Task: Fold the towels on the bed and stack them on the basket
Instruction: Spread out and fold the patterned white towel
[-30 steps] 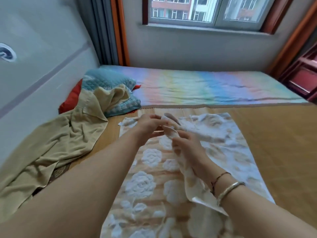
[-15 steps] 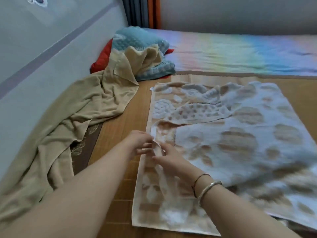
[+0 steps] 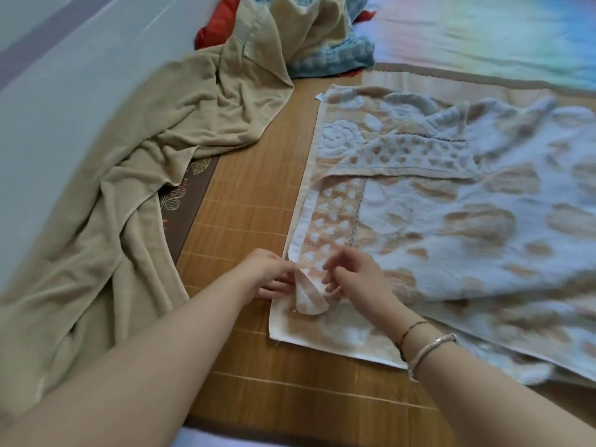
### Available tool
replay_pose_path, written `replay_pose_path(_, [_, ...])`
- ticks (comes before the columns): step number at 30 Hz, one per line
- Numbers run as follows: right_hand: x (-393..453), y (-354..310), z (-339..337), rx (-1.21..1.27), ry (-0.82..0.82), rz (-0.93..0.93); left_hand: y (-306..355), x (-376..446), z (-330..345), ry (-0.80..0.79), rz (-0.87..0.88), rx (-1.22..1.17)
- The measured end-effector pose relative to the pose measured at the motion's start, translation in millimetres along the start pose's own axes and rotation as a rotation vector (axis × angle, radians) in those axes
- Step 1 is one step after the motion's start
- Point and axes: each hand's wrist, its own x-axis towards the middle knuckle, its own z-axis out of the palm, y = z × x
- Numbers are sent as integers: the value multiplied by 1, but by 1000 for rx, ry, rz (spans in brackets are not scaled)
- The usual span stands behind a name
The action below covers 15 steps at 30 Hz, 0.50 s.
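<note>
Left hand point(image 3: 267, 272) and right hand point(image 3: 358, 282) both pinch curled corner of flowery towel point(image 3: 435, 221). Towel lies folded over near front edge of bed point(image 3: 245, 201). Tan towel point(image 3: 135, 175) bunched at left edge, maybe a sheet.

Both hands meet at the near left corner of a floral towel point(image 3: 451, 227) spread over a bamboo mat point(image 3: 254, 201). The left hand point(image 3: 269, 279) pinches the towel's edge, and the right hand point(image 3: 358, 279) grips the same curled-up corner flap, which stands between the two sets of fingertips. Beyond the fingers the towel's upper layer lies folded back, patterned in beige and white. To the left of the fingers, apart from them, a rumpled khaki towel point(image 3: 129, 204) sprawls toward a blue towel point(image 3: 332, 56) far ahead.
</note>
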Motion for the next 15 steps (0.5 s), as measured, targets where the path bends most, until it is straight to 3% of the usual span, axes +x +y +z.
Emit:
replay_pose_path(7, [-40, 41, -25, -706, 125, -160, -28, -22, 31, 96, -42, -145])
replay_pose_path(15, [-20, 81, -20, -1221, 391, -444, -21, -3, 58, 306, -16, 74])
